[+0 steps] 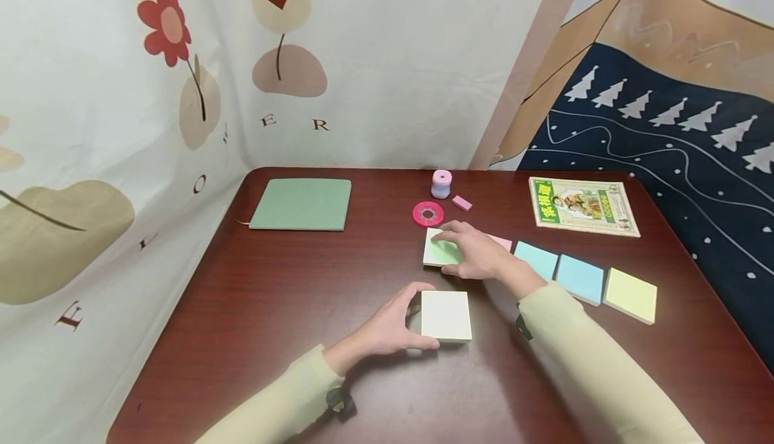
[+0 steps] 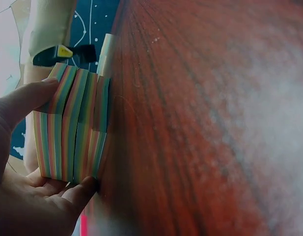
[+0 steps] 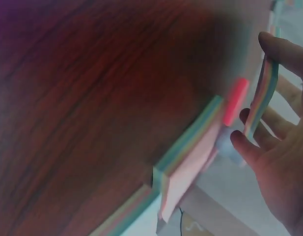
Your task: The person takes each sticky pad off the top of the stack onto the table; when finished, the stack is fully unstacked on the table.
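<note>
My left hand [image 1: 396, 323] grips a stack of sticky note pads [image 1: 446, 315] from its left side, thumb at the near edge and fingers at the far edge. In the left wrist view, the stack [image 2: 70, 132] shows several pads with striped coloured edges. Farther back, my right hand [image 1: 478, 252] holds a single sticky note pad [image 1: 437, 249], whose top looks white and pale green. Thumb and fingers grasp the edges of this thin pad [image 3: 263, 96] in the right wrist view. Partly hidden behind the right hand lies a pink pad [image 1: 501, 242].
Two blue pads [image 1: 579, 279] and a yellow pad [image 1: 631, 295] lie in a row at right. Behind the hands are a red ring [image 1: 417, 214], a pink spool [image 1: 441, 189] and a pink block [image 1: 462, 203]. A green mat [image 1: 302, 204] and a printed booklet [image 1: 583, 206] lie farther back.
</note>
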### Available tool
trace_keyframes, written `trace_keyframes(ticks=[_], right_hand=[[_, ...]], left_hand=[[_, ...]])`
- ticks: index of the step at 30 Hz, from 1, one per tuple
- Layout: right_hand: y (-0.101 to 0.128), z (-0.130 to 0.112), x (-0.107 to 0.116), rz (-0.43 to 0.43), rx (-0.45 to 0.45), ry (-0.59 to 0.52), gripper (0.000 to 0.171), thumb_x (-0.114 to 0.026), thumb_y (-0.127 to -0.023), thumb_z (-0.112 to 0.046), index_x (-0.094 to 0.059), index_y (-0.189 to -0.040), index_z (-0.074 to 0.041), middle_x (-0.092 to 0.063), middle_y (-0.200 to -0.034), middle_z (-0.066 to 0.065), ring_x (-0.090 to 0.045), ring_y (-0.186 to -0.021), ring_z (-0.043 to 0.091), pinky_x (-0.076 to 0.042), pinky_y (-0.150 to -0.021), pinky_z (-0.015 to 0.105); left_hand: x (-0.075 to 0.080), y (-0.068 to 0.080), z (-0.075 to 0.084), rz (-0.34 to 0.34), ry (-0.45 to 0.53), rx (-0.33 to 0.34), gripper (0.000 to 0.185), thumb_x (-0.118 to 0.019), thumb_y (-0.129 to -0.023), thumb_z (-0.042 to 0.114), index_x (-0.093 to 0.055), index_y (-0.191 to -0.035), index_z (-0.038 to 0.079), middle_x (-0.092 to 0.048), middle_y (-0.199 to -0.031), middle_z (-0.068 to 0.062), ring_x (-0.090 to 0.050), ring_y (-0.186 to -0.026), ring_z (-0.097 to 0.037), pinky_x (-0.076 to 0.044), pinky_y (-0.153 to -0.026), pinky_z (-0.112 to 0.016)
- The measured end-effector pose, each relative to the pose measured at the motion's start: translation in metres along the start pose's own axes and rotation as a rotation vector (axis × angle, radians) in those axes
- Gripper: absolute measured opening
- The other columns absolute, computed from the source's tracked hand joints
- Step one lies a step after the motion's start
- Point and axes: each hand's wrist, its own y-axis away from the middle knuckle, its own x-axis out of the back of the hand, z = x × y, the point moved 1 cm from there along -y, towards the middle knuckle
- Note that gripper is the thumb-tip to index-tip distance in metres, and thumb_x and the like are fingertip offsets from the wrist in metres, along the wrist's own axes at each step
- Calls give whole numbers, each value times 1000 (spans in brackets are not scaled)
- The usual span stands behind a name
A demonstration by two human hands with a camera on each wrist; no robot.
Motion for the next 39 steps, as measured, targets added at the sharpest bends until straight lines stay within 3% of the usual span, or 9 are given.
trace_keyframes(ticks=[10, 22, 29, 32, 39], right_hand=[[-15, 3, -14, -78, -1, 21, 58, -81, -78, -31, -61, -131, -17, -49, -138, 11, -46, -124, 28, -44, -101, 50], [-9, -3, -6, -63, 4, 76, 59, -79, -80, -33, -61, -134, -15, -47, -142, 13, -43, -127, 29, -42, -103, 51], [18, -24, 15, 9, 35, -18, 52, -77, -84, -32, -63, -131, -14, -54, -134, 9, -54, -114, 26, -49, -95, 44], [36, -39, 21, 11, 87, -67, 51, -75, -85, -34, -64, -129, -12, -56, -132, 7, -56, -112, 23, -50, -93, 41], [75, -65, 10, -9, 203, -81, 62, -77, -83, -44, -59, -136, -17, -52, -137, 6, -50, -121, 21, -49, -96, 42]], left_hand=[[0, 0, -1, -7, 21, 15, 79, -89, -70, 22, -44, -135, 19, -51, -124, 2, -52, -117, -16, -43, -104, -33], [0, -1, 1, -7, -7, -5, 82, -90, -69, 23, -43, -137, 15, -51, -125, 0, -52, -116, -17, -44, -103, -34], [0, 0, 0, -6, -2, -4, 81, -90, -69, 25, -44, -136, 17, -51, -125, 2, -51, -118, -15, -43, -104, -32], [0, -1, 0, -5, -26, 0, 83, -90, -69, 27, -43, -138, 16, -50, -129, 0, -50, -120, -15, -43, -104, -33], [-1, -1, -1, -21, -12, 11, 88, -89, -69, 22, -40, -141, 13, -47, -137, -1, -48, -125, -15, -40, -105, -28]])
